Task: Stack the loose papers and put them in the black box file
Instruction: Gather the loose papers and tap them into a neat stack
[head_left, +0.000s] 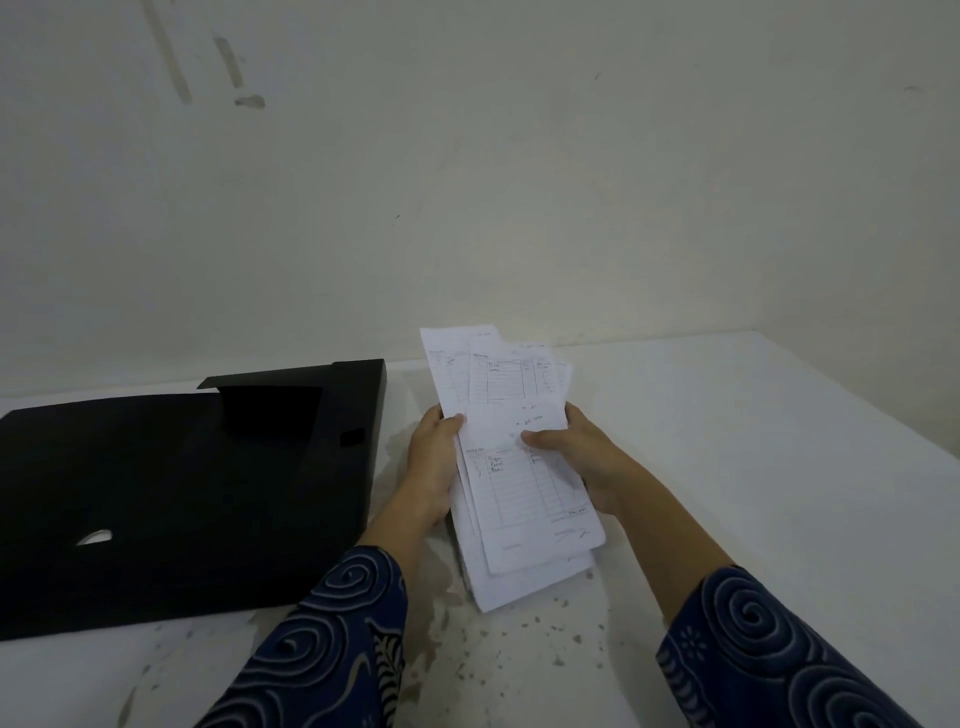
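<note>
Both hands, left hand (434, 457) and right hand (582, 457), clamp the papers (519, 467) above the desk (753, 467), still fanned (stacking unfinished). Next: square them, then slide into the black box file (182, 493) lying just left.

A white table and a pale wall

The table (753, 467) is white, with little brown spots and stains near the front edge. Behind it stands a plain pale wall (519, 182). The wall has 2 long grey marks (228, 62) high up on the left side.
</note>
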